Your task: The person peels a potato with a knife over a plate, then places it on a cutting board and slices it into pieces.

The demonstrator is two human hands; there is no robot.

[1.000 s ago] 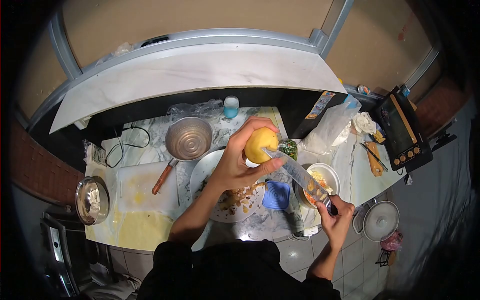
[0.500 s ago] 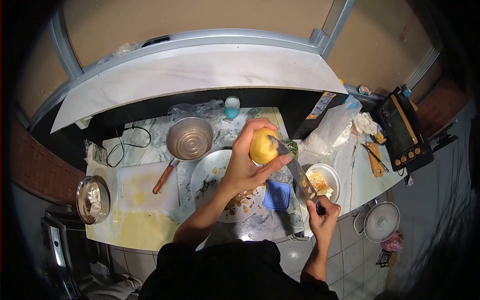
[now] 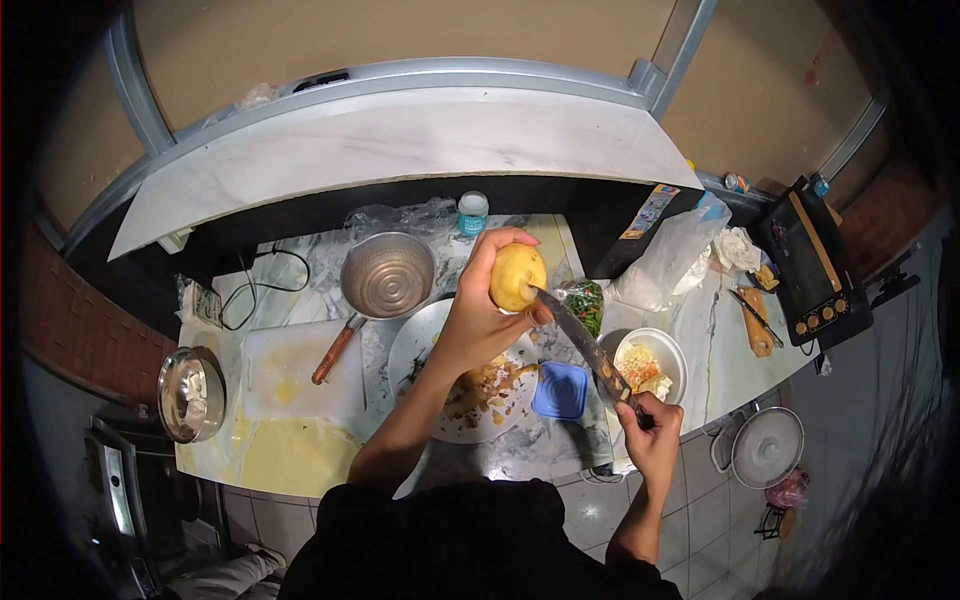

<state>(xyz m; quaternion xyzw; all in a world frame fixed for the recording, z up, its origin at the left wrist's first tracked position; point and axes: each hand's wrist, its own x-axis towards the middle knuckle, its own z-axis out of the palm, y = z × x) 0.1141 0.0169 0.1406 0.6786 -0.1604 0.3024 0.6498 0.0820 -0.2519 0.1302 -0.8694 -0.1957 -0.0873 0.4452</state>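
My left hand (image 3: 478, 315) is closed around a peeled yellow potato (image 3: 515, 268), held up above the counter. In my right hand (image 3: 652, 435) is the handle of a knife (image 3: 580, 338) with a dark, smeared blade. The blade slants up to the left, its tip touching the potato's lower right side near my left thumb. Below my left forearm lies a large white plate (image 3: 406, 345) scattered with peelings (image 3: 492, 385). A blue square container (image 3: 559, 391) is beside the plate. Close to the knife stands a white bowl (image 3: 681, 362) with chopped pale and orange food.
A pot (image 3: 388, 275) with a wooden handle stands behind a white cutting board (image 3: 290, 375). At the left edge is a metal bowl (image 3: 172, 410). A bag of greens and red bits (image 3: 588, 308), a jar (image 3: 473, 212), a plastic bag (image 3: 655, 270) and a toaster oven (image 3: 805, 265) stand farther back.
The potato has turned in my left hand and shifted slightly left. The knife tip has moved from the potato's upper face to its lower right side. The view has shifted slightly.
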